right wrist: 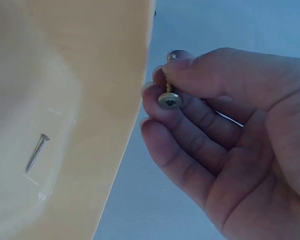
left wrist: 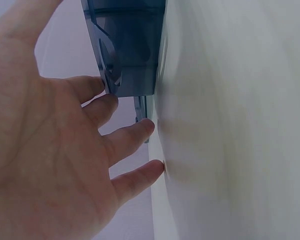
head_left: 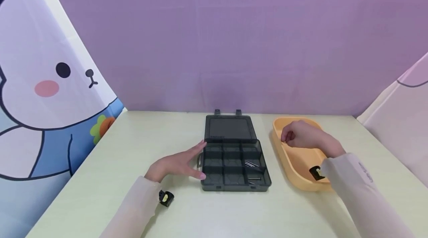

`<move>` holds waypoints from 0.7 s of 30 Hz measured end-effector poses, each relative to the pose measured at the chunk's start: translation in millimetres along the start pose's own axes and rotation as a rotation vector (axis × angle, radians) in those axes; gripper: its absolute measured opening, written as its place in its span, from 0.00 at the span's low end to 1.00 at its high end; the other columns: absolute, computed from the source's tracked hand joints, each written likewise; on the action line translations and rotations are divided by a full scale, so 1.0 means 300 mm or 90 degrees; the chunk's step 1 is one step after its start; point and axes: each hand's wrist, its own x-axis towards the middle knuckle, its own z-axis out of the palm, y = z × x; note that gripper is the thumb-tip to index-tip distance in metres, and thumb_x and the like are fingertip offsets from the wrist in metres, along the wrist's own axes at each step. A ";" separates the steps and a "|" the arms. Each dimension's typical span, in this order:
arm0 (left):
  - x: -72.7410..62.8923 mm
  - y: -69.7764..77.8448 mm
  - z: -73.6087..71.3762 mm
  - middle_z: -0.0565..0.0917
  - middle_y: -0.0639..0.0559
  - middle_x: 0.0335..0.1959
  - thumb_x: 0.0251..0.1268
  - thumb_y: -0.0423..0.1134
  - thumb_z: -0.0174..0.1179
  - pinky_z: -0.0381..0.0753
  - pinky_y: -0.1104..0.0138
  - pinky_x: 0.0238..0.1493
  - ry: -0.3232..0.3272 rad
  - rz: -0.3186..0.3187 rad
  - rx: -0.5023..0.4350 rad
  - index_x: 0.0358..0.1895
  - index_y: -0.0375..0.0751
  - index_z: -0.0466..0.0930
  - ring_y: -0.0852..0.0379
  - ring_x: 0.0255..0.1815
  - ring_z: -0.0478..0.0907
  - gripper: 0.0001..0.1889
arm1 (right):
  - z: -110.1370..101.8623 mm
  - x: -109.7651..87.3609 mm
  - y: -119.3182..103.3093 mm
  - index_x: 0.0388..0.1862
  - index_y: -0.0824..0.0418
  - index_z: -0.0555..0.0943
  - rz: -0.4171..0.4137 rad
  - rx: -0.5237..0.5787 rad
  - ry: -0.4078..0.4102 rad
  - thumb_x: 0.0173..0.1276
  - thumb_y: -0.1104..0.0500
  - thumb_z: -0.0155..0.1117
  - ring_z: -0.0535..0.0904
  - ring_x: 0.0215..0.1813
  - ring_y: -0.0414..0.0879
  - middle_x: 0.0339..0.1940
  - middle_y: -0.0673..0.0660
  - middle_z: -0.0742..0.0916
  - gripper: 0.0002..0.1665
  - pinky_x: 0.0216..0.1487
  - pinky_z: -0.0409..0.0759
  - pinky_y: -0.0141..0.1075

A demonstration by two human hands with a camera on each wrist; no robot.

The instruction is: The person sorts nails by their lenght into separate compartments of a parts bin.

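A dark grey translucent compartment box (head_left: 230,187) lies on the table with its lid (head_left: 230,128) folded back. My left hand (head_left: 177,164) is at its left side, fingers spread, thumb and index finger at the edge. Above the inner left part of an orange tray (head_left: 288,173), my right hand (head_left: 305,134) pinches a gold-coloured screw (right wrist: 170,100) between thumb and fingers. Its round flat head with a socket faces the right wrist camera; fingers partly hide the shaft. Inside the tray lies a silver screw (right wrist: 37,153).
Several thin silver pieces (head_left: 250,164) lie in the box's middle right compartment, and a few more metal pieces (head_left: 254,179) in the front right one. A purple cloth (head_left: 234,44) hangs behind the table. Cartoon-printed cloth (head_left: 43,119) borders the left side.
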 end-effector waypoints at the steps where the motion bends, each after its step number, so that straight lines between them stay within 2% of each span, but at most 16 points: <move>1: 0.001 0.000 0.000 0.34 0.48 0.79 0.52 0.59 0.67 0.47 0.48 0.75 -0.001 0.001 -0.001 0.77 0.45 0.34 0.47 0.79 0.36 0.59 | 0.001 -0.001 -0.001 0.29 0.60 0.83 0.000 0.000 0.002 0.54 0.72 0.61 0.77 0.30 0.36 0.27 0.49 0.85 0.09 0.32 0.77 0.30; 16: 0.007 -0.012 0.003 0.33 0.48 0.79 0.53 0.58 0.67 0.46 0.48 0.75 -0.007 -0.005 -0.014 0.77 0.45 0.32 0.47 0.79 0.35 0.59 | -0.004 -0.020 -0.082 0.31 0.60 0.83 0.001 -0.010 0.020 0.57 0.71 0.60 0.74 0.29 0.37 0.28 0.52 0.85 0.08 0.32 0.76 0.30; 21: 0.008 -0.017 0.000 0.33 0.47 0.79 0.54 0.57 0.67 0.47 0.46 0.74 -0.004 0.000 -0.006 0.77 0.43 0.32 0.44 0.79 0.36 0.59 | 0.006 -0.006 -0.107 0.31 0.58 0.83 0.005 -0.002 0.017 0.57 0.71 0.61 0.74 0.29 0.38 0.27 0.50 0.84 0.09 0.32 0.76 0.30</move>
